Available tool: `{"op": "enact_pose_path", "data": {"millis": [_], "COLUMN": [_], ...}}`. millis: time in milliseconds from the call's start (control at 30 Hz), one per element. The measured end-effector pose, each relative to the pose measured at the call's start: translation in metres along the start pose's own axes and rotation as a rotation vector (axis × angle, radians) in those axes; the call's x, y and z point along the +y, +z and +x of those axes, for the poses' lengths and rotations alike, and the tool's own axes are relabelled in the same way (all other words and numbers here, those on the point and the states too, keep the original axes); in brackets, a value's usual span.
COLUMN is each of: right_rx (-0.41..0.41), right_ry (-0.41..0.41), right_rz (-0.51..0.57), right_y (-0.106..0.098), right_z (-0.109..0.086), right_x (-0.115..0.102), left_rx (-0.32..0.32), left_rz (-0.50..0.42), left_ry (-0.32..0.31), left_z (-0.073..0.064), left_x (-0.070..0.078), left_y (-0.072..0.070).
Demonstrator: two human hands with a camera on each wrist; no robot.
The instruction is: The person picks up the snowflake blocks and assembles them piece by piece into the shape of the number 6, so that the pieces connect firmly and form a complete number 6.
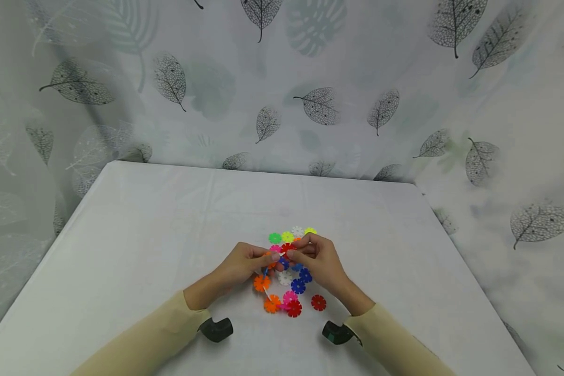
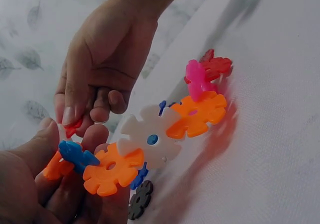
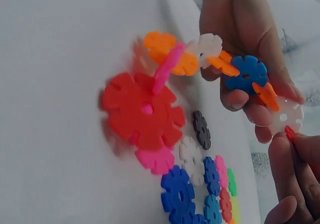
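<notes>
My left hand (image 1: 242, 263) holds a chain of interlocked flower-shaped plastic discs between thumb and fingers. Along the chain run orange, blue and white discs, such as the orange disc (image 2: 111, 170) and the blue disc (image 3: 246, 74). It hangs down toward the table, where a pink disc (image 3: 168, 68) joins its lower part. At the upper end, a white disc (image 3: 288, 116) sits between both hands. My right hand (image 1: 324, 263) pinches a red disc (image 3: 290, 133) against that white disc's edge. Fingers cover part of this joint, so how deep the two fit cannot be seen.
More flower discs lie on the white-covered table (image 1: 169, 224): a green disc (image 1: 274, 238) and yellow ones behind the hands, several blue discs (image 1: 298, 285) below them. A separate red disc (image 1: 318, 302) lies near the right wrist. Leaf-patterned curtain (image 1: 282, 78) hangs behind the table.
</notes>
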State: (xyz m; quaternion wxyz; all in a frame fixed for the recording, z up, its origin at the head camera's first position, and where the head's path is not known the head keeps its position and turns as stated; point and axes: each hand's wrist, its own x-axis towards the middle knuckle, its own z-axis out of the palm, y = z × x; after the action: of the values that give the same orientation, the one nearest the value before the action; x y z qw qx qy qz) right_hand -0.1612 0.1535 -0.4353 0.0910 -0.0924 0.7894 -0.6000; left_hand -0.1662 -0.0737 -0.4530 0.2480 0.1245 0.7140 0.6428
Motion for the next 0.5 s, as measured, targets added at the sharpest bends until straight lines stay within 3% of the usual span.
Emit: {"op": "enact_pose_path", "data": {"millis": [233, 500], "right_rx": [-0.011, -0.023], "right_ry": [0.019, 0.013], "right_rz": [0.028, -0.094], "right_y": [0.0025, -0.0026], "right_z": [-0.0010, -0.0020], "right_x": [0.0032, 0.0071], "left_rx": [-0.025, -0.048], "left_rz": [-0.009, 0.038], "left_ry": [-0.059, -0.049], "left_z": [-0.0025, -0.0038], "left_x": [-0.0010, -0.0009], "left_y": [-0.0030, -0.0072]}}
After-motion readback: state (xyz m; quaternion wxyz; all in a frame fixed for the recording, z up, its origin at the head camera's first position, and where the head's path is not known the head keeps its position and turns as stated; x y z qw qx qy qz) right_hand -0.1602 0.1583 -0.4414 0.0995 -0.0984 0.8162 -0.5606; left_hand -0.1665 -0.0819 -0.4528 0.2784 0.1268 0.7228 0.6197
